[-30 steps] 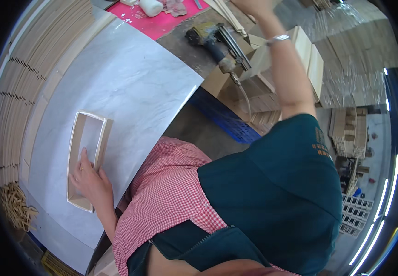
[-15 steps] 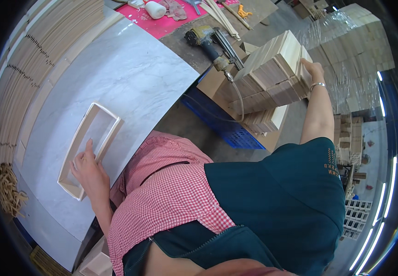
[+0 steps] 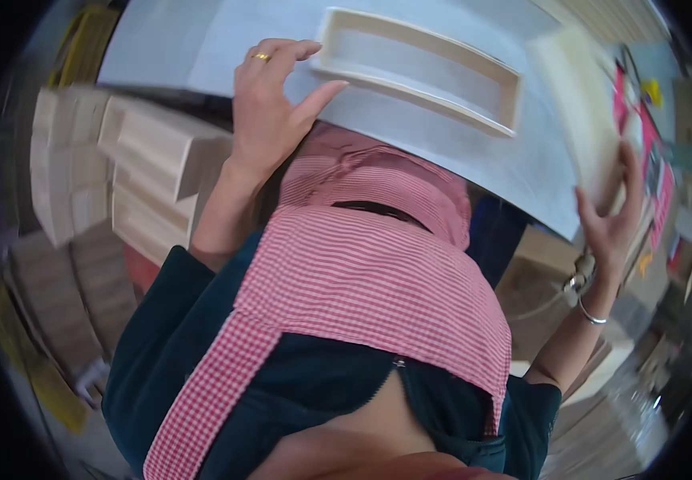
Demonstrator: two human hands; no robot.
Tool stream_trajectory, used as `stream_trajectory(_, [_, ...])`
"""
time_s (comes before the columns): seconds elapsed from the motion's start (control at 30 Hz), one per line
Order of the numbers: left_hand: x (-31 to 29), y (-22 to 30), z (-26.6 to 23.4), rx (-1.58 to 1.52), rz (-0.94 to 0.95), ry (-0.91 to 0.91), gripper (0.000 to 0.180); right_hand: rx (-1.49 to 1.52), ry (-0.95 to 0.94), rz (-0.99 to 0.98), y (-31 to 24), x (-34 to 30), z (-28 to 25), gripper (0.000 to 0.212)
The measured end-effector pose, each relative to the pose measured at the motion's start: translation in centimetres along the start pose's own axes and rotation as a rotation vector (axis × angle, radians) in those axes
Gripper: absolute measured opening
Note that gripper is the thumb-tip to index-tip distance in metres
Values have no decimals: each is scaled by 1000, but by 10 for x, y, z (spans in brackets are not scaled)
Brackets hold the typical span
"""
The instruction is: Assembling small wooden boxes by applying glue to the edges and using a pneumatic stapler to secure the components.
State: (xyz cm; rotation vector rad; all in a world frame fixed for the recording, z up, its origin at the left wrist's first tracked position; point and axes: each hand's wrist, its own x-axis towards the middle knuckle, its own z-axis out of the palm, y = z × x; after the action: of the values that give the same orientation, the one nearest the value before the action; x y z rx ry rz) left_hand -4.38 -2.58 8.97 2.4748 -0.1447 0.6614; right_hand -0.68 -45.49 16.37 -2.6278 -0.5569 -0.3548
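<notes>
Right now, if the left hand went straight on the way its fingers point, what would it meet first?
The left hand would probably meet the left end of the wooden frame first; depth is unclear, so they may already touch.

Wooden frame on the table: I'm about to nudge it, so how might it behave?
The wooden frame would probably slide easily on the smooth-looking tabletop. Thin walls suggest light weight; its low, flat shape makes tipping unlikely.

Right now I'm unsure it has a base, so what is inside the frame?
Inside the frame, what looks like the pale tabletop shows through. The near wall covers its own inner face and the strip of surface close behind it.
</notes>
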Motion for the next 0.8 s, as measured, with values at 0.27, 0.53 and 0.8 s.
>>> stream_trajectory(0.27, [-29,-21,16,-24,-286,-77,41,122,-232,-428,-56,82,110,90])
stream_trajectory(0.53, [-10,-34,29,-69,-263,-79,30,42,-302,-405,-50,96,140,90])
stream_trajectory(0.8, [-5,-35,27,86,-152,-75,23,-23,-326,-394,-51,93,147,91])
